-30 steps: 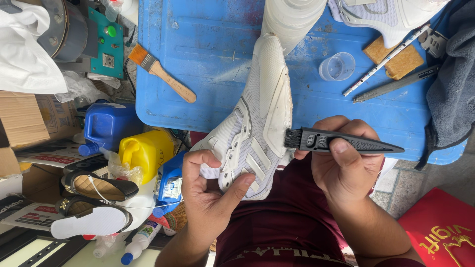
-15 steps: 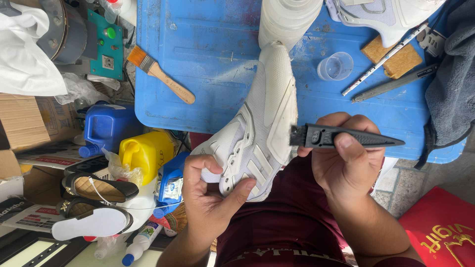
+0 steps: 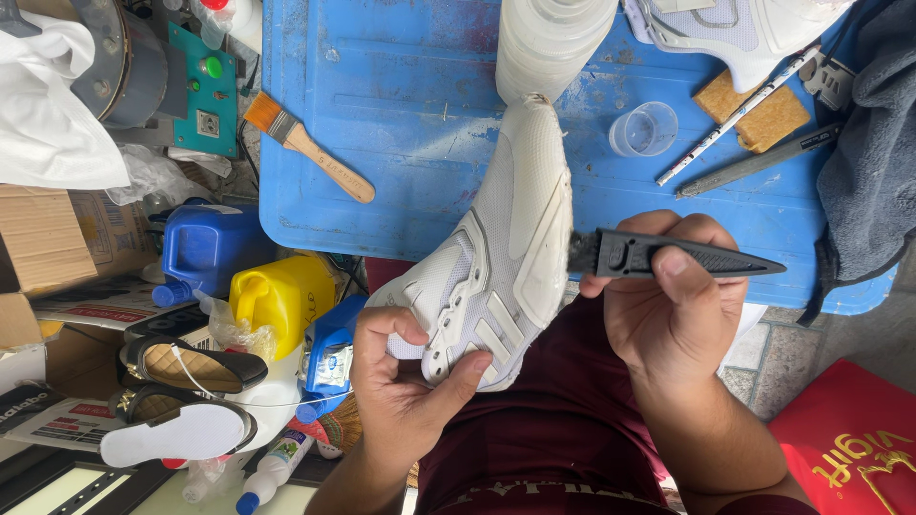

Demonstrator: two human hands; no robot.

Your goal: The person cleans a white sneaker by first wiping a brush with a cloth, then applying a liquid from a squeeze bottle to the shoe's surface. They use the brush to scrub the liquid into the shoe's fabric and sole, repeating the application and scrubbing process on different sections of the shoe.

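Setting: blue plastic tabletop point(image 3: 401, 143), scuffed and stained, seen from above; clutter crowds the floor beside it.
Left hand point(image 3: 405, 386): curled around the heel end of a white sneaker point(image 3: 501, 257), thumb pressed on its side, fingers tucked behind.
Right hand point(image 3: 673, 305): clenched on a black brush handle point(image 3: 682, 256); the bristle end touches the sneaker's sole edge.
White sneaker: held on its side over the person's lap, toe lying on the tabletop's near edge, just below a pale plastic bottle point(image 3: 553, 43).
Right of the sneaker, on the tabletop: small clear cup point(image 3: 644, 129), tan sponge block point(image 3: 754, 110), thin white stick point(image 3: 735, 119), grey tool point(image 3: 754, 162), dark grey cloth point(image 3: 873, 162).
Above them: second white shoe point(image 3: 735, 29).
Left of the sneaker, on the tabletop: wooden paintbrush point(image 3: 310, 148).
Further left, off the tabletop: blue jug point(image 3: 205, 248), yellow jug point(image 3: 281, 300), black sandals point(image 3: 186, 367), cardboard box point(image 3: 67, 238), white cloth point(image 3: 48, 114).
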